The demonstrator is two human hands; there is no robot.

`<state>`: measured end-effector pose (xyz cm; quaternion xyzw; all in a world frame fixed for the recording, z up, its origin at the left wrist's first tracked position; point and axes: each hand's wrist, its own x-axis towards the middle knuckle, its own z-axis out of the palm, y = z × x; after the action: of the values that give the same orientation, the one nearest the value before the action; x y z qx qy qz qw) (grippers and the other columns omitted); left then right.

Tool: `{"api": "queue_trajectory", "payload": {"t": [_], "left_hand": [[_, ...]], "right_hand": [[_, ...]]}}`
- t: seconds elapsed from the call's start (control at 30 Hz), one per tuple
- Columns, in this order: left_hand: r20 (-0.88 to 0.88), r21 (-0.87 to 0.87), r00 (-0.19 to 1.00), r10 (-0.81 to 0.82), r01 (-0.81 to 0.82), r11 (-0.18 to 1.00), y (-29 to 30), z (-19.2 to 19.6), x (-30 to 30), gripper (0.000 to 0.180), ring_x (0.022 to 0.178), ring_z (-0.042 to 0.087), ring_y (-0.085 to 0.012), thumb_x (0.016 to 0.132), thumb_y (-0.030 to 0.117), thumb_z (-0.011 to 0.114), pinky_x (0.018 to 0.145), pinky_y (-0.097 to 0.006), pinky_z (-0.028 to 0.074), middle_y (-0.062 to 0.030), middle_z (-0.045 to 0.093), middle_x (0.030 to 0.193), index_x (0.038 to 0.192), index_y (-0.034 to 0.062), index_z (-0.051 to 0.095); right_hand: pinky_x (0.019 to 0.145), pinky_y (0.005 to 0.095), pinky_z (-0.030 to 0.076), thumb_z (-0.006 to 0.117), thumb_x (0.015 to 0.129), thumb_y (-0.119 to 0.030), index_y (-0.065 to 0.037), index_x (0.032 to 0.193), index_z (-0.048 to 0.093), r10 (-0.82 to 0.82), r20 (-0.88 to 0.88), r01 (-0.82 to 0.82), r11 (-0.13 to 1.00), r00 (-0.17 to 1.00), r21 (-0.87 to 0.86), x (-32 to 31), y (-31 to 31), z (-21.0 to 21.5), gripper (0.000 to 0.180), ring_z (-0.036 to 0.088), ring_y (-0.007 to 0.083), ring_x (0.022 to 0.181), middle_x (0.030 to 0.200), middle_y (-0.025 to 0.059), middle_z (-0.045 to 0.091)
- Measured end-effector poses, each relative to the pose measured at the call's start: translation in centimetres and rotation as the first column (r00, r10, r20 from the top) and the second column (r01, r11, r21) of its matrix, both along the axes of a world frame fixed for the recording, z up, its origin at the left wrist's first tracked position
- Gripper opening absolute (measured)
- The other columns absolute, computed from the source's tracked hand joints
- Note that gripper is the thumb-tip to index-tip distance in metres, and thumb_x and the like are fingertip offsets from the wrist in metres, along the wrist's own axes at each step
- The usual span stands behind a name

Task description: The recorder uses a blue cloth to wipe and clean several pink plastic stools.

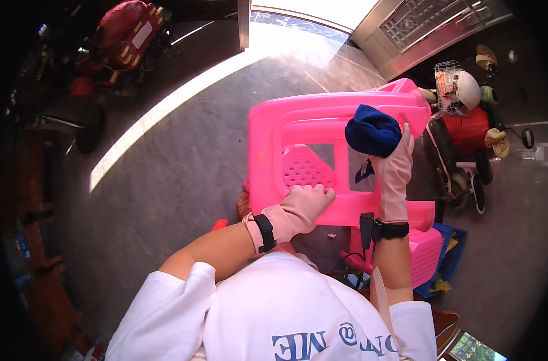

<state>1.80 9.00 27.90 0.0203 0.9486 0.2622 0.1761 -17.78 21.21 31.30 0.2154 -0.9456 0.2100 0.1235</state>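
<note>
In front of me is a bright pink plastic frame (265, 129), chair-like, with square openings and a panel full of round holes. Both my hands wear pale pink gloves and have black straps at the wrists. My left hand (307, 207) is closed over the frame's near rail. A dark blue cloth (373, 130) is bunched in my right hand (397, 159), over the frame's right side. Most of the right fingers are hidden by the cloth, and it covers part of the pink surface.
Below right, another pink perforated part (425, 256) stands beside a blue crate (445, 265). A scooter with a wire basket (447, 90) is on the right. At the far left stands a red vehicle (126, 36). Bright light falls through a doorway (310, 24) onto the grey floor (183, 150).
</note>
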Motion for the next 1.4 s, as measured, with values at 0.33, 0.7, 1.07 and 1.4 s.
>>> {"api": "queue_trajectory", "payload": {"t": [0.33,0.7,1.07,1.4], "left_hand": [[-0.063,0.141,0.994,-0.085,0.093,0.986,-1.5,1.9,1.1,0.066,0.101,0.066,-0.0335,0.076,0.034,0.081,0.083,-0.045,0.055,-0.015,0.065,0.107,0.128,0.0046,0.053],[-0.34,0.188,0.881,0.328,-0.278,0.942,-12.6,5.0,-7.2,0.076,0.122,0.058,-0.0382,0.084,0.052,0.075,0.103,-0.046,0.047,-0.0234,0.061,0.131,0.136,0.0004,0.054],[0.146,0.398,0.986,0.085,-0.137,0.907,-9.2,7.9,-7.9,0.105,0.115,0.063,-0.0363,0.062,0.059,0.089,0.098,-0.041,0.049,-0.0256,0.064,0.122,0.136,-0.0048,0.051],[-0.293,-0.007,0.956,-0.022,0.021,1.0,-5.5,6.7,-4.3,0.092,0.1,0.06,-0.0341,0.051,0.04,0.096,0.092,-0.045,0.046,-0.0141,0.061,0.105,0.126,0.0047,0.055]], "right_hand": [[0.083,0.0337,0.055,0.079,0.083,-0.01,-0.003,0.128,0.058,-0.006,0.359,0.129,0.938,0.934,-0.321,0.3,2.7,1.0,0.051,0.07,0.0216,0.095,0.108,0.012,0.072],[0.087,0.0306,0.054,0.071,0.083,0.001,-0.002,0.128,0.057,0.044,0.385,0.234,0.728,0.922,-0.644,5.0,9.5,-0.7,0.047,0.069,0.0171,0.1,0.111,0.009,0.071],[0.104,0.0384,0.043,0.069,0.091,-0.019,-0.007,0.135,0.057,-0.142,0.292,0.24,0.911,0.946,-0.336,13.2,23.5,-6.2,0.047,0.059,0.0271,0.119,0.125,0.0137,0.062],[0.099,0.0355,0.049,0.068,0.087,-0.002,0.001,0.135,0.053,0.248,0.384,-0.035,0.874,0.89,-0.484,16.6,21.6,-6.8,0.05,0.062,0.0214,0.115,0.126,0.0118,0.064]]}}
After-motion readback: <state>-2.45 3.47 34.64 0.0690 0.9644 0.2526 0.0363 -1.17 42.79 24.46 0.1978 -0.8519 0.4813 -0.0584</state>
